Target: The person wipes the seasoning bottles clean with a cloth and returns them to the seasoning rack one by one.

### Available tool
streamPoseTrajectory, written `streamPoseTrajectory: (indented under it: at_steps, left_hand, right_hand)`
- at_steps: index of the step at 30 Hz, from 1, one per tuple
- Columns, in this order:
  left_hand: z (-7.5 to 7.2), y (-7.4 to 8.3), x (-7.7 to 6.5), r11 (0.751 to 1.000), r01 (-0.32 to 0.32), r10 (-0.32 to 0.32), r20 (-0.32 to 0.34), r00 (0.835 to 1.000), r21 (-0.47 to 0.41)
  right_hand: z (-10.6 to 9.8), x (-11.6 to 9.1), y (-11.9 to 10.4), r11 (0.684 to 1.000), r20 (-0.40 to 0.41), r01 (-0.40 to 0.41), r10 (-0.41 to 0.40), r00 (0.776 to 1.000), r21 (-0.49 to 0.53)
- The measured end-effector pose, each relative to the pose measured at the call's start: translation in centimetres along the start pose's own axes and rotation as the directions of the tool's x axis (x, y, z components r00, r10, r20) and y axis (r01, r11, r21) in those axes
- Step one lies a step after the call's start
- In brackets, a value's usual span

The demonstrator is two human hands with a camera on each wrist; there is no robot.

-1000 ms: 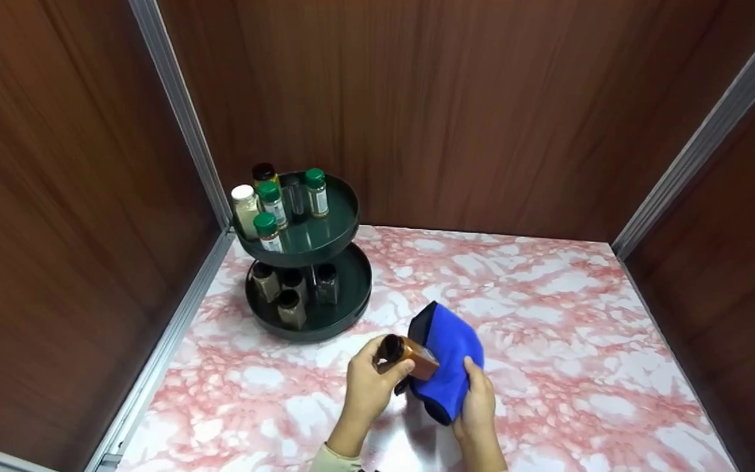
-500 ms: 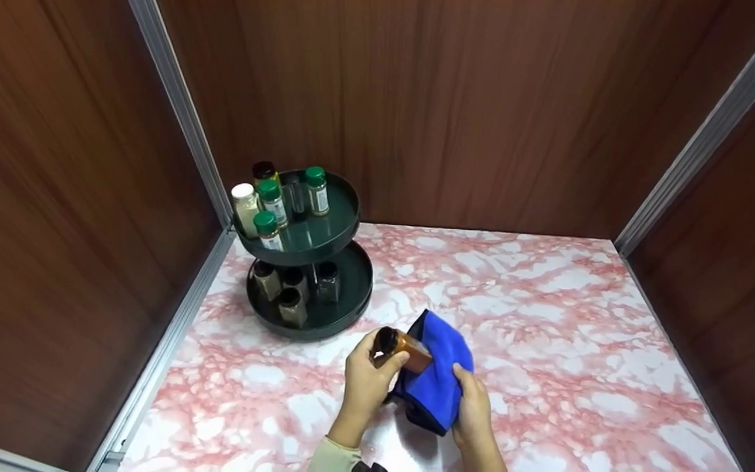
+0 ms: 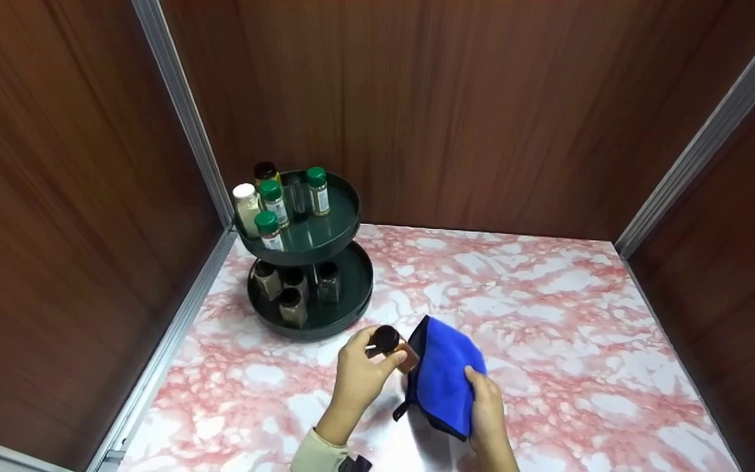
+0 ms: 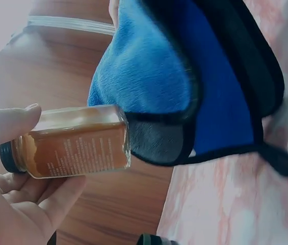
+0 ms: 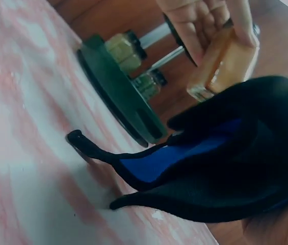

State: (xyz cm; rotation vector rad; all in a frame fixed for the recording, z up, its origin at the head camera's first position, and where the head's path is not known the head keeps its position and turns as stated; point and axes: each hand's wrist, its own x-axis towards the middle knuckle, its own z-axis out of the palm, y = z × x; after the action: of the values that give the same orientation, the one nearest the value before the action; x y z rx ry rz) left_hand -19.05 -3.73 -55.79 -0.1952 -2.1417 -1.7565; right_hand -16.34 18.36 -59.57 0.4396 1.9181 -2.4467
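Note:
My left hand [image 3: 359, 373] grips a square glass spice jar [image 4: 80, 145] by its black-capped end, thumb on one side and fingers on the other. Orange-brown powder fills most of the jar, and white print runs along its side. In my right hand [image 3: 487, 406] is a blue cloth [image 3: 448, 377] with black edging and a small hanging loop, its thumb lying on the blue face. The cloth is folded over, with a dark underside showing in the right wrist view. The jar's base is right beside the cloth's edge.
A dark green two-tier turntable rack [image 3: 312, 334] stands at the left back. Its upper tier bears several jars, among them a white-capped jar [image 3: 246, 206] and a green-capped jar [image 3: 318, 190]. Dark-capped jars [image 3: 293, 308] stand below. Wood-grain panels [image 3: 456, 111] enclose the marbled table [image 3: 548, 314].
The jar has come off the blue cloth, moving slightly left with my left hand and turning its cap more toward the head camera. My right hand and the cloth have shifted slightly right.

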Motion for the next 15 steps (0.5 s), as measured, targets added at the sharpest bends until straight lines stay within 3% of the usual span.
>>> streamPoseTrajectory:
  at_steps: [8, 15]
  left_hand:
    - [-1.9, -0.5, 1.1, 0.989, -0.071, 0.077, -0.044, 0.996, 0.128]
    - [-3.8, -0.8, 2.4, 0.980, -0.042, 0.059, -0.084, 0.995, 0.195]
  right_hand:
    - [-0.6, 0.1, 0.4, 0.999, -0.001, -0.020, 0.020, 1.000, 0.028]
    - [-0.8, 0.1, 0.5, 0.999, 0.007, -0.009, 0.009, 1.000, 0.033]
